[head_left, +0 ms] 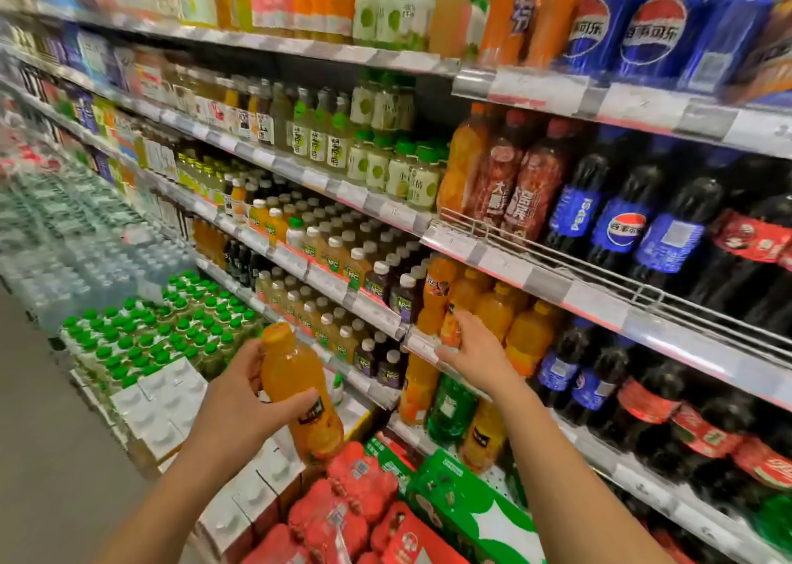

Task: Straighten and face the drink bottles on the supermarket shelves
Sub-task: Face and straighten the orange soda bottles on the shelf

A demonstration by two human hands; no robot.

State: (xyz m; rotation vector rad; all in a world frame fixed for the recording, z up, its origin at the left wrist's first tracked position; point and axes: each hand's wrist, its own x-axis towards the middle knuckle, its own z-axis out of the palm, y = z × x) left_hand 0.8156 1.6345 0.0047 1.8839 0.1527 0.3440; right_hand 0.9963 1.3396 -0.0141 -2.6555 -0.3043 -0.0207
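Observation:
My left hand (pixel 240 396) grips an orange juice bottle (pixel 295 375) with an orange cap, held tilted in front of the shelves. My right hand (pixel 475 349) reaches to the shelf and closes around a second orange bottle (pixel 452 327) standing at the shelf's front edge. Several more orange bottles (pixel 493 306) stand in a row behind it. Dark cola bottles (pixel 613 225) with blue and red labels fill the shelves to the right.
Small juice bottles (pixel 343 259) with white caps line the shelves to the left. Green-capped bottle packs (pixel 171 332) sit stacked on the floor. Red and green multipacks (pixel 385 503) lie below my hands. The aisle floor (pixel 51 435) runs along the left.

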